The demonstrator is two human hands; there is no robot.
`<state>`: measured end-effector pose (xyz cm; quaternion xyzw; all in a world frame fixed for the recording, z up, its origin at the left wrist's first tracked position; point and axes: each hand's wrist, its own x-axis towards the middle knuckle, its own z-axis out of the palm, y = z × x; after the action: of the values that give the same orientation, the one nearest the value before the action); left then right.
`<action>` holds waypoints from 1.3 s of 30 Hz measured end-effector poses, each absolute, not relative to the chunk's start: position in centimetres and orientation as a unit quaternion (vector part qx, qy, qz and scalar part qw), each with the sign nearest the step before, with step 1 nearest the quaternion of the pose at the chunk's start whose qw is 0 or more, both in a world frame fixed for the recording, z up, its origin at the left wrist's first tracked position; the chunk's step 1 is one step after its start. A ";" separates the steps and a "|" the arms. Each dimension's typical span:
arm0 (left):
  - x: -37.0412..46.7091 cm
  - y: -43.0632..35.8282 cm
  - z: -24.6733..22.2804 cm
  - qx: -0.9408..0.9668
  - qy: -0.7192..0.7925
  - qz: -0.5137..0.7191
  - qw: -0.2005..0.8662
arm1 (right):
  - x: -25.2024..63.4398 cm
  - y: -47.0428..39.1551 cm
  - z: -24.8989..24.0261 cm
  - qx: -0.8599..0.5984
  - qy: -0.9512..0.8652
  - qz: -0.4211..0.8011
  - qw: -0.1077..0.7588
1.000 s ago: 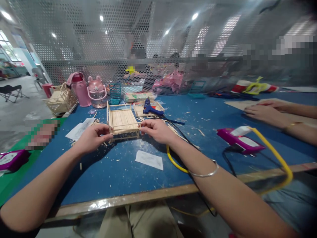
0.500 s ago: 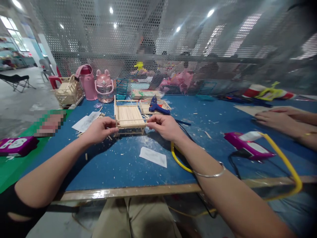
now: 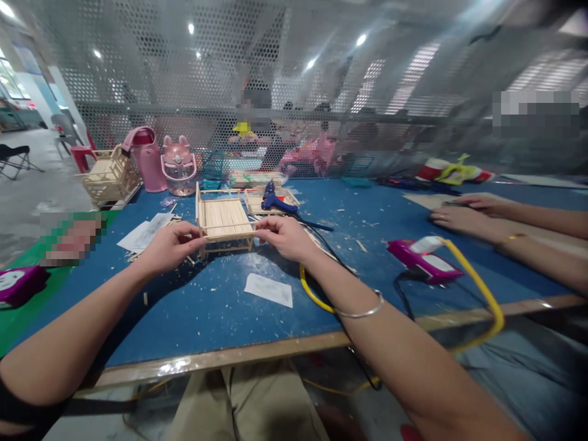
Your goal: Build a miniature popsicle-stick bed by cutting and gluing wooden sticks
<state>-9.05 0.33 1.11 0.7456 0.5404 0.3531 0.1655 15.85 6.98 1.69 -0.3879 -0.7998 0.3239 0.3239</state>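
Shifted since the earlier picture: the view, swung slightly rightward. Stick model (image 3: 225, 217) — upright at the blue table (image 3: 206, 321). Left hand (image 3: 169, 246): thumb and fingers pinching the model's near-left corner. Right hand (image 3: 290, 237): fingertips pinching its near-right corner. Glue gun (image 3: 280, 205) — behind the model, rightward. Paper slip (image 3: 269, 290): before the model.

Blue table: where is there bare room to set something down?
Among small scraps, one patch lies between the left forearm, paper slip and front edge; another between the glue gun, brown sheet and purple box. It is crowded behind the stick frame, where the pink bottles stand.
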 end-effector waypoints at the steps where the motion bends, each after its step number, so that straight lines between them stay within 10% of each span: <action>1: -9.0 0.3 1.2 0.746 0.542 0.350 0.164 | 15.9 7.0 1.6 -0.384 -0.803 0.322 0.322; 39: -8.4 0.5 1.8 0.694 0.552 0.434 0.160 | 15.8 7.1 3.1 -0.360 -0.782 0.340 0.378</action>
<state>-8.38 0.45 1.77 0.6937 0.5517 0.4344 0.1604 15.79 7.05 3.10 -0.3605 -0.7822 0.3401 0.3776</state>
